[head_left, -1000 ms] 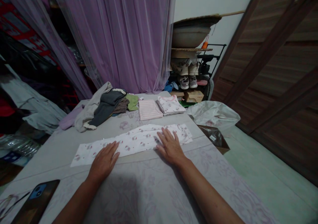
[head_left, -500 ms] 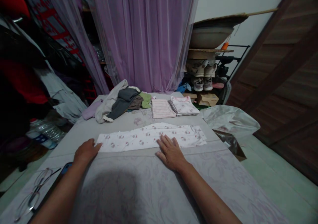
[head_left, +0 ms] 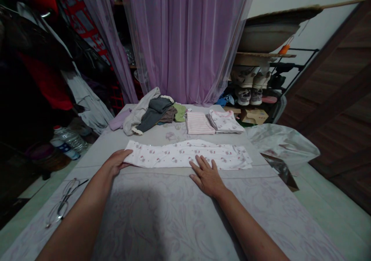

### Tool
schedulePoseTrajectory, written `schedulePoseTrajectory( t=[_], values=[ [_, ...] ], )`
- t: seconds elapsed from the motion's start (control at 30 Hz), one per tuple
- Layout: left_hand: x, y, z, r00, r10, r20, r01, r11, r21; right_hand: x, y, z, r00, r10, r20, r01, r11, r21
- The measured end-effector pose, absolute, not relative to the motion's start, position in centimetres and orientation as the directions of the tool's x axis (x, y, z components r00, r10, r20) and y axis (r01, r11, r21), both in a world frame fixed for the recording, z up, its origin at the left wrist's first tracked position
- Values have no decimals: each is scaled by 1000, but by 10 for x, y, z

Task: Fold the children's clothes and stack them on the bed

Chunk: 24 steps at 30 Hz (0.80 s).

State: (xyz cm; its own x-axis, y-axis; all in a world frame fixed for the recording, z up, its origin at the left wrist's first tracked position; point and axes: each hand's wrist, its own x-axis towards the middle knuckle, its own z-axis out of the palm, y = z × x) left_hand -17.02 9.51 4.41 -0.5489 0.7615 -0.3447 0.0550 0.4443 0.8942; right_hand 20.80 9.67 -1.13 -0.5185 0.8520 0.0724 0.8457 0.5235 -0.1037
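Note:
A pair of white printed pants (head_left: 165, 155) lies folded lengthwise into a long strip across the bed, with small grey and red figures on it. My left hand (head_left: 117, 161) pinches the strip's left end, thumb on top and fingers under the cloth. That end looks slightly raised. My right hand (head_left: 207, 176) rests flat on the near edge, right of the middle, fingers spread. Beyond the strip sit a folded pink striped garment (head_left: 199, 123) and, touching it on the right, a folded white printed stack (head_left: 226, 121).
A heap of loose clothes (head_left: 156, 112) lies at the far left of the bed (head_left: 179, 214). Eyeglasses (head_left: 62, 205) rest near the left edge. A plastic bag (head_left: 284, 143) and shoes on a rack (head_left: 251, 95) stand right; bottles (head_left: 69, 141) stand on the left.
My left hand has closed on the left end of the pants and drawn it up a little. My right hand stays flat on the cloth. The view has swung slightly left.

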Motion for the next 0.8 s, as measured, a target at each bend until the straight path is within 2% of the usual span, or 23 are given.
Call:
schedulePoseTrajectory(
  t=[0.07, 0.13, 0.23, 0.3, 0.43, 0.6, 0.67, 0.8],
  values=[
    [-168, 95, 46, -503, 721, -478, -114, 492, 863, 208, 97, -11, -522, 850, 70, 844, 527, -105],
    [-169, 98, 46, -511, 709, -487, -124, 499, 858, 208, 97, -11, -523, 849, 72, 843, 528, -107],
    [-173, 102, 39, -618, 728, -297, 77, 432, 899, 208, 96, -11, -528, 846, 72, 839, 532, -109],
    [-176, 103, 32, -655, 730, -197, 205, 422, 883, 208, 95, -10, -531, 845, 67, 838, 535, -106],
    [-185, 100, 21, -643, 741, -194, 295, 473, 830, 208, 95, -8, -524, 849, 64, 843, 528, -102],
    [-190, 96, 21, -576, 811, -104, 547, 477, 688, 208, 95, -9, -524, 848, 79, 838, 530, -128],
    [-185, 96, 24, -564, 815, -133, 522, 476, 708, 207, 94, -10, -517, 850, 98, 838, 526, -145],
    [-173, 99, 30, -552, 804, -221, 286, 432, 855, 201, 93, -12, -502, 850, 160, 827, 526, -197]
  ],
)
